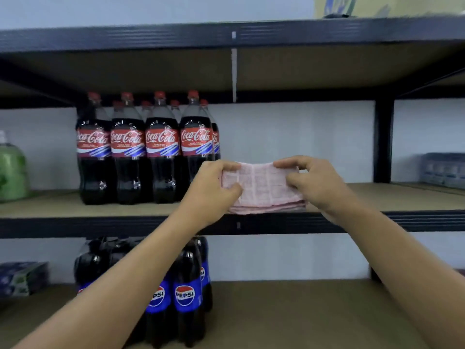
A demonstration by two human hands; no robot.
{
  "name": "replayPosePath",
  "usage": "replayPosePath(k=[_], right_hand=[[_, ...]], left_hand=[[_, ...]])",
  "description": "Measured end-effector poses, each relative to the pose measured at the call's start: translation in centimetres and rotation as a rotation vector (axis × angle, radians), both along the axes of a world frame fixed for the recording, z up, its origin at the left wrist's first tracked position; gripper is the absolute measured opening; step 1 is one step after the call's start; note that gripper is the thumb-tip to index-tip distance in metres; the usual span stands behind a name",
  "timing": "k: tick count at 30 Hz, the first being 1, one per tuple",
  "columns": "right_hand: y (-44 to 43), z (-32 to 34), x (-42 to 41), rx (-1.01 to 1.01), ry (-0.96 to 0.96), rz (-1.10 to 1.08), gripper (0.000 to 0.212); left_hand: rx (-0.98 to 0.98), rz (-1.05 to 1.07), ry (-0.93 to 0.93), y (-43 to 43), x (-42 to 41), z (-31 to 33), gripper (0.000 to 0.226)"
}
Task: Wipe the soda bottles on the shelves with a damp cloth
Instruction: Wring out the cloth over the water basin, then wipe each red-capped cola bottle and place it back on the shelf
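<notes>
On the middle shelf: a brown board shelf with a black metal edge (pixel 402 197) carries dark cola bottles with red caps and red Coca-Cola labels (pixel 162 147), upright in rows at the left.
Cloth: a pale pink folded cloth (pixel 261 187) is held up just right of those bottles, its lower folds at the shelf's front edge.
Left hand (pixel 214 190): pinches the cloth's left end, fingers curled.
Right hand (pixel 314 182): pinches its right end between thumb and fingers.
Lower shelf (pixel 276 311): dark bottles with blue Pepsi labels (pixel 185 293) stand partly behind the left forearm.
Far left: a green plastic jug (pixel 11 170), blurred.
</notes>
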State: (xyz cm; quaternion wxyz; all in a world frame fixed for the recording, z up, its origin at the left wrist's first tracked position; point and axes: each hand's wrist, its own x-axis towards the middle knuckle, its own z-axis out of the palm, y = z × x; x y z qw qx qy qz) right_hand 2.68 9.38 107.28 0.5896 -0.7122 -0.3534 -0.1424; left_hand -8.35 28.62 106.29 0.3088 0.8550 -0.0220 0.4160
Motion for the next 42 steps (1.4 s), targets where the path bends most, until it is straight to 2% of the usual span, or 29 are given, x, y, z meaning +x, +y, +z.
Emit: replayPosePath(k=[4,8,13,17,20,22,26,29,32,35,38,42], right_hand=[[3.6,0.7,1.0,-0.013,0.098,-0.036,0.036],[4.0,1.5,2.7,-0.053,0.152,-0.133,0.038],[1.3,1.6,6.5,-0.177,0.184,-0.173,0.042],[-1.7,1.6,9.6,-0.297,0.197,-0.150,0.039],[-3.9,1.2,12.2,-0.375,0.214,-0.150,0.036],[-4.6,1.0,13.3,-0.444,0.210,-0.157,0.034],[-5.1,0.3,13.6,-0.608,0.113,-0.181,0.031],[-4.9,0.2,13.0,-0.684,0.071,-0.221,0.033],[-3.9,0.9,12.0,-0.717,-0.053,-0.279,0.033],[-1.1,1.8,10.9,-0.536,-0.187,-0.226,0.028],[2.7,2.4,9.1,-0.301,-0.149,-0.028,0.026],[8.3,3.0,6.6,-0.159,-0.059,0.165,0.029]], left_hand=[[-0.032,-0.047,0.169,3.4,1.4,1.9,0.040],[-0.033,-0.083,0.229,3.9,4.4,2.7,0.038],[-0.124,-0.136,0.329,1.5,9.0,2.6,0.035],[-0.216,-0.142,0.391,-0.9,12.0,1.9,0.011],[-0.241,-0.128,0.443,-2.9,14.0,1.7,0.014],[-0.177,-0.101,0.483,-3.6,14.8,1.6,0.005],[0.032,-0.025,0.520,-4.0,15.7,1.0,0.020],[0.092,-0.020,0.527,-3.5,15.6,0.6,0.016],[0.053,-0.054,0.434,-2.1,15.2,0.7,0.017],[0.009,-0.037,0.249,0.4,13.9,1.4,0.022],[-0.090,-0.051,0.079,3.4,11.9,2.5,0.025],[-0.183,-0.041,-0.075,7.9,8.8,3.4,0.023]])
